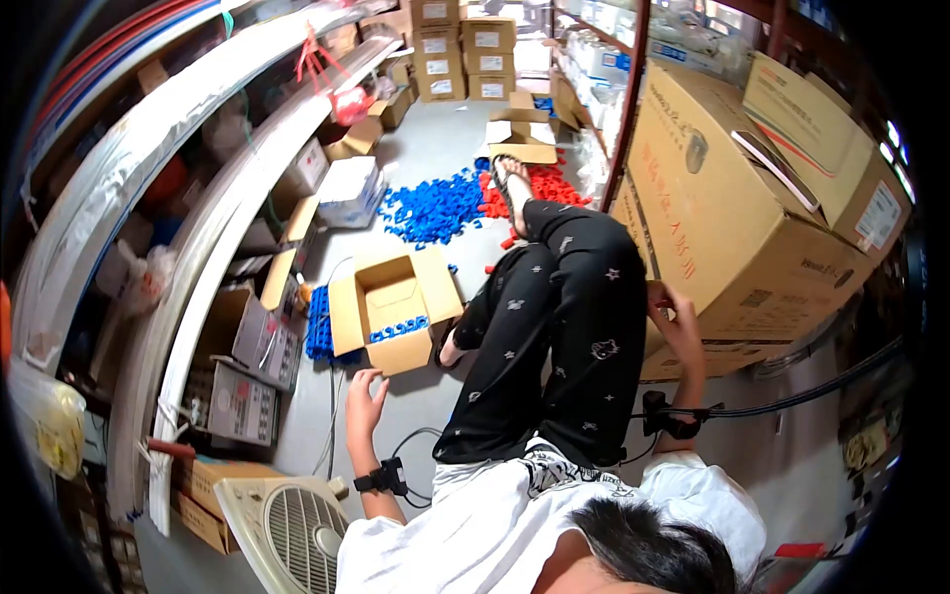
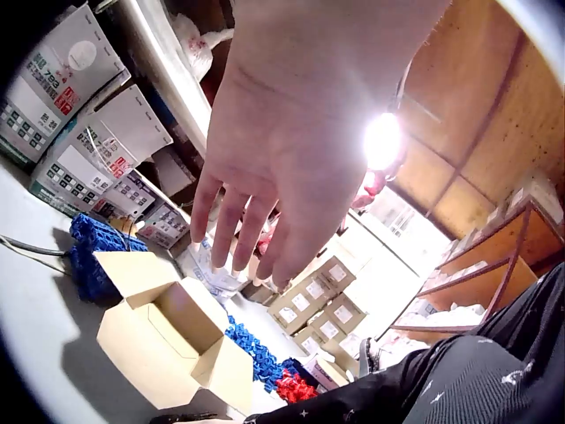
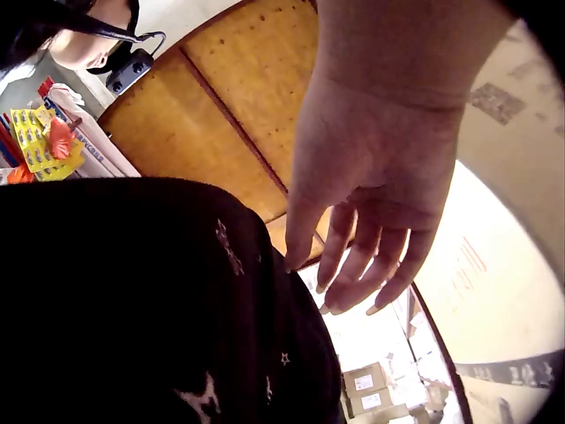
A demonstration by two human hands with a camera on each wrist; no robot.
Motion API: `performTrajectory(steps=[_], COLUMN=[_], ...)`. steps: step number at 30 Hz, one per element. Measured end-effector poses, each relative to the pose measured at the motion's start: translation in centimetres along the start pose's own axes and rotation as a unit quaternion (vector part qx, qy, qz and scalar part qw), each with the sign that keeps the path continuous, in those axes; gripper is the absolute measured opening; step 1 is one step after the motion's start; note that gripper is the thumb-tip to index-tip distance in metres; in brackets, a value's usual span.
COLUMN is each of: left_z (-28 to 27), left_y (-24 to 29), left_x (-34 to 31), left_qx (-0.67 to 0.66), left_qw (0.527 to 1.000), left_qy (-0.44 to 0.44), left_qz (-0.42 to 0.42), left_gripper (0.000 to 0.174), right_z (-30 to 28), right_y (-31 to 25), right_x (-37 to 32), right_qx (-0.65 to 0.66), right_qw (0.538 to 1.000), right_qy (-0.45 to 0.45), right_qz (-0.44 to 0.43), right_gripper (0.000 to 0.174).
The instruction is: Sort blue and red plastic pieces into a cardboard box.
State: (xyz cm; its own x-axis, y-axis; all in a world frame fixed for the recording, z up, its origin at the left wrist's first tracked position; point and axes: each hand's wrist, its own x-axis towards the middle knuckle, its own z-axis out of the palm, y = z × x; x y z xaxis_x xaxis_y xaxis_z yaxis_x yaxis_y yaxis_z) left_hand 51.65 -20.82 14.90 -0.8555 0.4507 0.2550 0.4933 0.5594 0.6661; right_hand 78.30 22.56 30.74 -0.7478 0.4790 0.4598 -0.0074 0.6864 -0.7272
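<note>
My left hand (image 1: 366, 401) hovers near the front corner of an open cardboard box (image 1: 401, 353), its fingers loosely extended and holding nothing. Inside the box, along the near wall, lies a row of blue plastic pieces (image 1: 399, 329). The left wrist view shows the palm of that left hand (image 2: 282, 150), with the box (image 2: 128, 344) beyond its fingertips. My right hand (image 1: 678, 322) hangs beside the raised knee, close to a large carton (image 1: 683, 188). In the right wrist view the fingers of the right hand (image 3: 375, 194) droop slightly bent, with nothing in them.
A blue mesh-like bundle (image 1: 319, 332) sits left of the box. Farther ahead, a blue pile (image 1: 435, 208) and a red pile (image 1: 549, 188) of small pieces spread over the floor near a foot. Shelving (image 1: 218, 223) lines the left; a fan (image 1: 297, 535) stands behind the left arm.
</note>
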Motion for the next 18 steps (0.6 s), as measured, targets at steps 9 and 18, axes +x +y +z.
performTrajectory(steps=[9, 18], left_z=[-3.7, -2.2], left_y=[-1.2, -1.5], left_x=[-2.0, -1.2], left_qx=[0.037, 0.071], left_qw=[0.997, 0.993], left_qy=[0.027, 0.02], left_qz=[-0.055, -0.097], left_gripper=[0.022, 0.023], right_z=[1.1, 7.8], right_y=[-2.1, -1.6], right_x=[3.7, 11.2], right_qx=[-0.004, 0.031], right_qw=[0.999, 0.993], right_qy=[-0.028, -0.11], right_qz=[0.04, -0.031], right_gripper=[0.021, 0.019])
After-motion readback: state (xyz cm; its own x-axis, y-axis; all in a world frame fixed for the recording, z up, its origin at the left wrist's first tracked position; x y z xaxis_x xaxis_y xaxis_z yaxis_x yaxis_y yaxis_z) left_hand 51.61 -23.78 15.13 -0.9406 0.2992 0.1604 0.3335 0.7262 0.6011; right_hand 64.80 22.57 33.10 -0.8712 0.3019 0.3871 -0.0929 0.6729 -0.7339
